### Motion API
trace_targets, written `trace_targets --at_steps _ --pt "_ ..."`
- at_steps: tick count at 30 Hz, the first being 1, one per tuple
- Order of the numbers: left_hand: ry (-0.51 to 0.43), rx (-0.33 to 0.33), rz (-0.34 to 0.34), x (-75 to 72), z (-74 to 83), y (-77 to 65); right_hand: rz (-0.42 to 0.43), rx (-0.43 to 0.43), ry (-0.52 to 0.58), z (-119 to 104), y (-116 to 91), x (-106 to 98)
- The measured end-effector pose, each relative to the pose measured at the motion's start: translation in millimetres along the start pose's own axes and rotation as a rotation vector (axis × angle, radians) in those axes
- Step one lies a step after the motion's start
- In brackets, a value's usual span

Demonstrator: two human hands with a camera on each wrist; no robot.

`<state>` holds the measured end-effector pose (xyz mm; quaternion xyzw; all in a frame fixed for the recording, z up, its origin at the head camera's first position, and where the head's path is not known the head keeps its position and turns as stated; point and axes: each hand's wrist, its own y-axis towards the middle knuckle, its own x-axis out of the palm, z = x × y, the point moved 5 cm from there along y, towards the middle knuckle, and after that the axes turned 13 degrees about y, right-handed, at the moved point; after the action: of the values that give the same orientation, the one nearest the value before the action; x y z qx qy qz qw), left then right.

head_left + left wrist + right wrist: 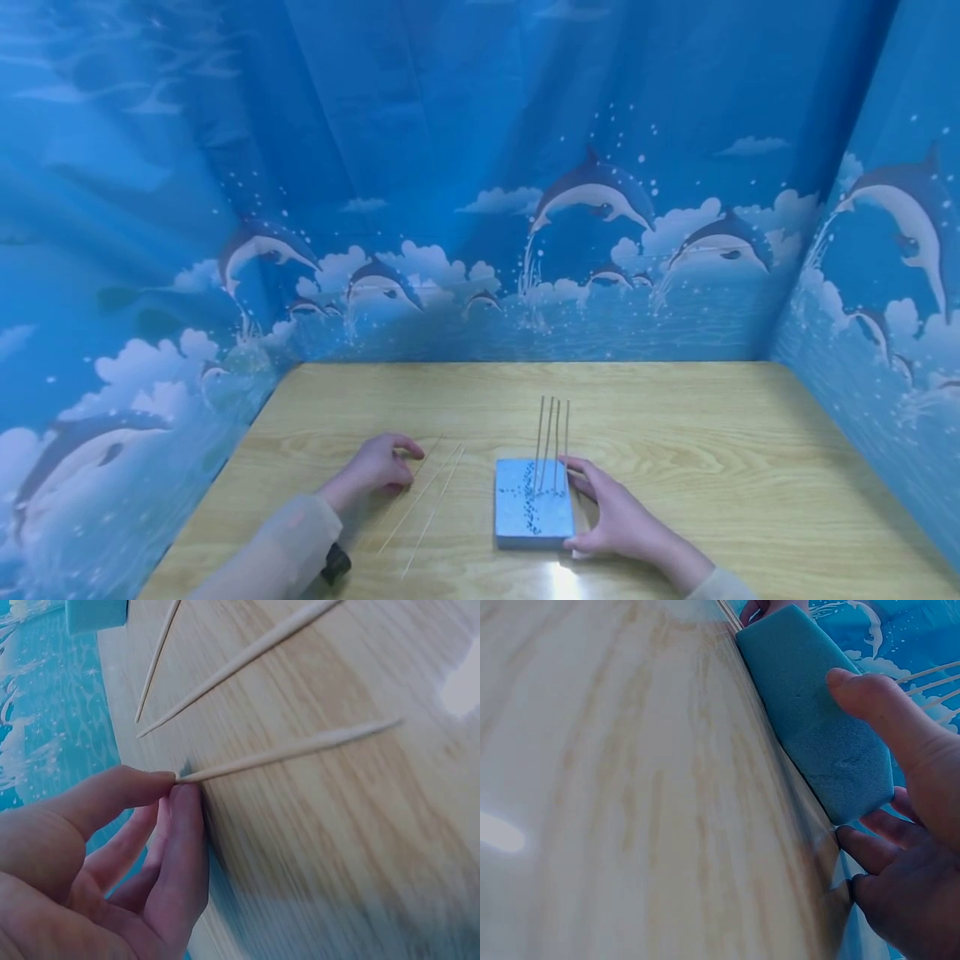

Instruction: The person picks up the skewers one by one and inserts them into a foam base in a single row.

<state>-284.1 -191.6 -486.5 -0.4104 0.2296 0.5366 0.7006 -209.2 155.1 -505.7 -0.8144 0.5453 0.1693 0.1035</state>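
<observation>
My left hand point(386, 465) pinches the tip of a thin wooden skewer point(292, 750) between thumb and fingers, close over the table. Two more skewers point(240, 660) lie on the tabletop beside it. Toward the middle of the table sits a light blue foam block point(513, 521), its top pitted with many small holes. Several skewers point(567, 429) stand upright in its right part. At the block's right side, my right hand point(618, 521) holds it, the thumb on the near face and the fingers round the far right edge.
The wood-grain table point(697, 433) is bounded at the back and sides by a blue curtain point(420, 125) printed with dolphins. A small black object point(336, 564) is at the left wrist by the sleeve. A bright light reflection lies in front of the block.
</observation>
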Motion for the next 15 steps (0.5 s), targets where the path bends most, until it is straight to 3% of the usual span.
trace_targets --at_steps 9,15 --pt "-0.039 -0.027 -0.020 -2.4 -1.3 -0.9 0.001 0.001 0.000 -1.2 -0.9 0.3" --pt "-0.054 0.017 -0.023 -5.3 3.3 -2.7 0.001 0.008 0.003 -1.7 -0.2 0.1"
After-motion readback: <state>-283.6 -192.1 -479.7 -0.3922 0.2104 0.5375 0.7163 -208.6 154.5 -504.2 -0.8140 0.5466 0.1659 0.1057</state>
